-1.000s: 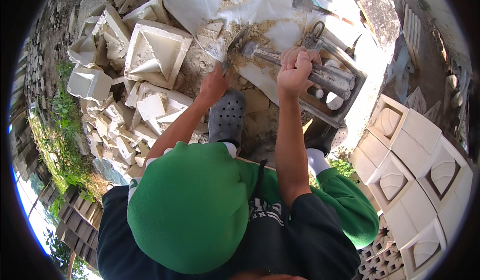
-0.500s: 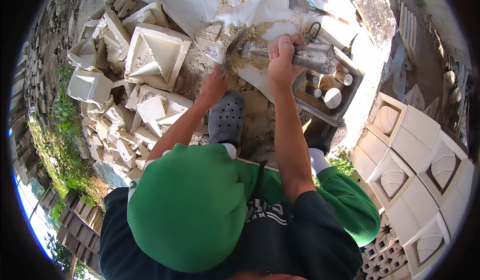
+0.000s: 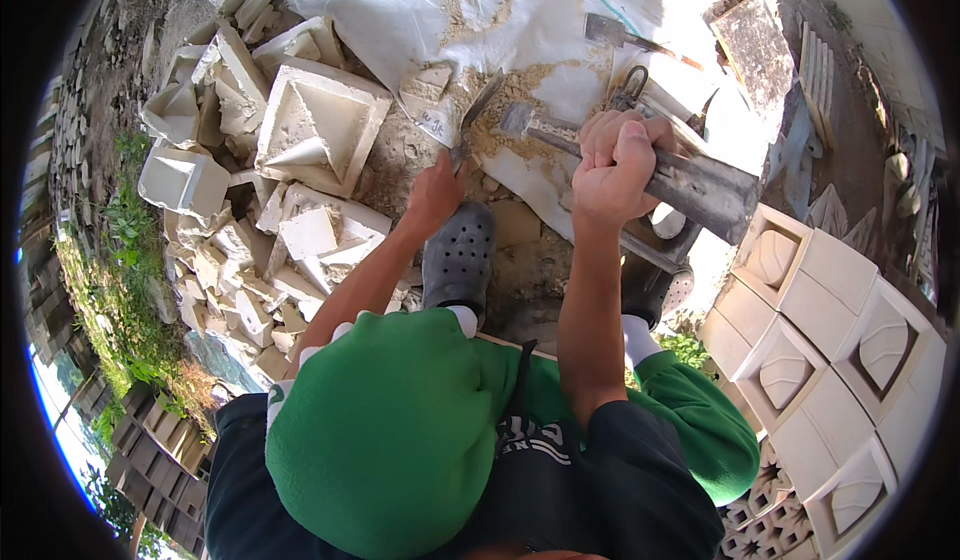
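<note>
My left hand (image 3: pixel 437 192) is closed around the handle of a small trowel (image 3: pixel 483 100), its narrow blade pointing away from me over sandy material on a white sheet (image 3: pixel 410 5). My right hand (image 3: pixel 622 165) grips a dark grey, dusty metal tube-like tool (image 3: pixel 705 195). A thinner bar runs from it to a blunt squared end (image 3: pixel 518 120) near the trowel's tip, apart from it. Beneath the tool, a dark box (image 3: pixel 690 238) is mostly covered; a pale round piece (image 3: pixel 668 220) shows inside.
Broken cream-coloured blocks (image 3: pixel 320 120) are piled to the left. A flat-bladed tool (image 3: pixel 605 30) rests on the sheet's far side. At right stand stacked pale moulded blocks (image 3: pixel 825 290). My grey clog (image 3: pixel 460 255) is planted between my forearms.
My right hand has swung right and nearer with the metal tool, which now covers most of the box. The left hand still grips the trowel, nearly in place.
</note>
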A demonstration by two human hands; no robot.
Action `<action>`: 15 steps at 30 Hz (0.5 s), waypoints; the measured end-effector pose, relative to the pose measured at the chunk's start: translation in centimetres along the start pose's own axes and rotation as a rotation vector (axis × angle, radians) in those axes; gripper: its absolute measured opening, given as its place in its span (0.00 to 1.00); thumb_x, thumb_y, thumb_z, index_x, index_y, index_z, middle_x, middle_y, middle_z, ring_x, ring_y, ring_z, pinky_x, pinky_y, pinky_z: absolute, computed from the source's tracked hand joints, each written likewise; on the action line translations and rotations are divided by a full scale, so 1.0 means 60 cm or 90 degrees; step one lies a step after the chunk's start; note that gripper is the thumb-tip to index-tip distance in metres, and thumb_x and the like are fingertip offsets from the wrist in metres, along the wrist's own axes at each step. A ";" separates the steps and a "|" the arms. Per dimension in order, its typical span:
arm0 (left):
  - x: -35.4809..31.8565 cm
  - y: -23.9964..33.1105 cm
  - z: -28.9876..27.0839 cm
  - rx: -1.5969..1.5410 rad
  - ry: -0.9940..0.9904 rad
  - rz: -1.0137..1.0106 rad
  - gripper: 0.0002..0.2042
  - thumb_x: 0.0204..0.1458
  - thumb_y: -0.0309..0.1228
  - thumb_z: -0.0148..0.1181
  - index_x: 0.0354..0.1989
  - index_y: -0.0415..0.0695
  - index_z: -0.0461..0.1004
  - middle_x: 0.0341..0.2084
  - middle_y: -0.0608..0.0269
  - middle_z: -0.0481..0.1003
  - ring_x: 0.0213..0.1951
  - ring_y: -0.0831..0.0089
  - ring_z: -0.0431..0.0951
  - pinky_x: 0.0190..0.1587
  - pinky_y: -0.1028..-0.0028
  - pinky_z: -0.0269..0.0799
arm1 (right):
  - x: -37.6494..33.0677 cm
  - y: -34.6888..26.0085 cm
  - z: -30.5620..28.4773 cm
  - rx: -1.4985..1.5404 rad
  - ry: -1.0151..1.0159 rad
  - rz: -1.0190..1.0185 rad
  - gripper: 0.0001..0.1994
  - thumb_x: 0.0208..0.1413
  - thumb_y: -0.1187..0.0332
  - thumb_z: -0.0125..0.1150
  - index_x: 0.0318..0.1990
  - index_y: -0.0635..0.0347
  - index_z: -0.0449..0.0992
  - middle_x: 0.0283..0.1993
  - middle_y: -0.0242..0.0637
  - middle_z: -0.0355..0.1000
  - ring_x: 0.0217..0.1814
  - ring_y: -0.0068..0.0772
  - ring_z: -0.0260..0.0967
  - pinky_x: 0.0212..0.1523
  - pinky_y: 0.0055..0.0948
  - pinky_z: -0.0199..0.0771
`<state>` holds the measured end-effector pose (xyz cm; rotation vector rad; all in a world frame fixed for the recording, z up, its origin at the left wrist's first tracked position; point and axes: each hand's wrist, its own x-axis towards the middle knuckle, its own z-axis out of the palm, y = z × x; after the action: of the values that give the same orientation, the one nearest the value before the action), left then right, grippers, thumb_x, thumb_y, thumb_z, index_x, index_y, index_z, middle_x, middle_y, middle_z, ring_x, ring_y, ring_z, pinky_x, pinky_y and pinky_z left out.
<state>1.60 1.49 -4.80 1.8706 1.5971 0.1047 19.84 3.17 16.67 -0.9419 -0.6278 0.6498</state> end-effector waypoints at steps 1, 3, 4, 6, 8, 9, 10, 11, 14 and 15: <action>-0.012 0.008 0.000 0.005 -0.025 -0.014 0.18 0.57 0.40 0.49 0.39 0.34 0.60 0.19 0.33 0.72 0.27 0.34 0.73 0.32 0.46 0.69 | -0.002 -0.021 -0.002 0.016 -0.006 -0.039 0.12 0.50 0.76 0.45 0.18 0.54 0.53 0.11 0.26 0.48 0.12 0.17 0.42 0.14 0.22 0.48; -0.014 0.006 0.000 0.013 -0.027 -0.016 0.18 0.57 0.40 0.49 0.39 0.34 0.60 0.20 0.33 0.72 0.27 0.34 0.73 0.32 0.46 0.68 | -0.009 -0.003 0.001 0.015 0.002 -0.054 0.12 0.51 0.76 0.45 0.19 0.54 0.52 0.12 0.26 0.48 0.12 0.17 0.43 0.14 0.22 0.48; -0.011 0.005 0.000 0.019 -0.031 -0.020 0.18 0.57 0.40 0.49 0.40 0.34 0.60 0.20 0.33 0.72 0.28 0.34 0.73 0.32 0.46 0.68 | -0.018 0.015 0.000 0.012 0.010 -0.066 0.12 0.51 0.76 0.45 0.19 0.54 0.52 0.12 0.26 0.48 0.12 0.18 0.43 0.14 0.22 0.48; -0.011 0.025 -0.006 0.004 -0.035 0.002 0.18 0.57 0.40 0.49 0.39 0.34 0.60 0.20 0.32 0.72 0.28 0.34 0.73 0.32 0.46 0.68 | -0.031 0.126 -0.045 -0.139 0.000 -0.076 0.12 0.51 0.76 0.45 0.20 0.55 0.52 0.12 0.26 0.48 0.13 0.18 0.45 0.14 0.23 0.48; -0.011 0.022 -0.013 -0.008 -0.024 -0.007 0.18 0.57 0.40 0.49 0.39 0.34 0.60 0.21 0.32 0.72 0.28 0.34 0.73 0.32 0.46 0.68 | 0.002 0.096 -0.017 -0.093 0.000 0.025 0.12 0.51 0.76 0.45 0.20 0.54 0.51 0.12 0.26 0.48 0.13 0.18 0.46 0.14 0.22 0.48; -0.013 0.020 -0.015 -0.007 -0.026 -0.011 0.18 0.57 0.40 0.49 0.39 0.35 0.60 0.22 0.31 0.72 0.29 0.34 0.73 0.33 0.46 0.68 | 0.014 0.077 -0.005 -0.049 0.006 0.122 0.12 0.51 0.76 0.45 0.20 0.54 0.51 0.13 0.26 0.48 0.14 0.18 0.46 0.15 0.22 0.49; -0.017 0.021 -0.016 -0.006 -0.029 -0.016 0.18 0.57 0.41 0.49 0.40 0.35 0.60 0.22 0.31 0.72 0.29 0.34 0.73 0.33 0.45 0.68 | 0.016 0.061 -0.008 -0.026 0.032 0.123 0.13 0.50 0.77 0.45 0.19 0.54 0.50 0.12 0.26 0.49 0.13 0.18 0.45 0.14 0.22 0.48; 0.005 0.024 -0.016 -0.007 -0.016 -0.013 0.18 0.57 0.41 0.49 0.40 0.35 0.60 0.22 0.31 0.72 0.29 0.34 0.73 0.33 0.45 0.68 | 0.031 0.039 -0.006 -0.020 0.023 0.115 0.13 0.50 0.77 0.45 0.19 0.54 0.50 0.12 0.26 0.49 0.13 0.18 0.45 0.14 0.22 0.48; -0.015 0.019 -0.009 -0.006 -0.041 -0.050 0.18 0.57 0.41 0.49 0.39 0.35 0.60 0.23 0.31 0.73 0.31 0.34 0.73 0.34 0.45 0.68 | 0.006 -0.011 -0.012 0.024 -0.018 -0.033 0.13 0.51 0.78 0.45 0.19 0.54 0.50 0.12 0.27 0.50 0.13 0.18 0.46 0.13 0.22 0.48; -0.015 0.022 -0.011 0.008 -0.047 -0.052 0.18 0.57 0.41 0.49 0.39 0.35 0.60 0.23 0.31 0.73 0.30 0.34 0.73 0.34 0.45 0.68 | -0.004 -0.004 -0.009 0.076 -0.013 -0.057 0.12 0.53 0.77 0.46 0.21 0.55 0.54 0.14 0.26 0.53 0.14 0.17 0.47 0.15 0.20 0.49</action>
<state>2.19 0.94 -3.26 1.7957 1.6246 -0.0103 20.15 2.61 16.60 -0.7932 -0.6383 0.6114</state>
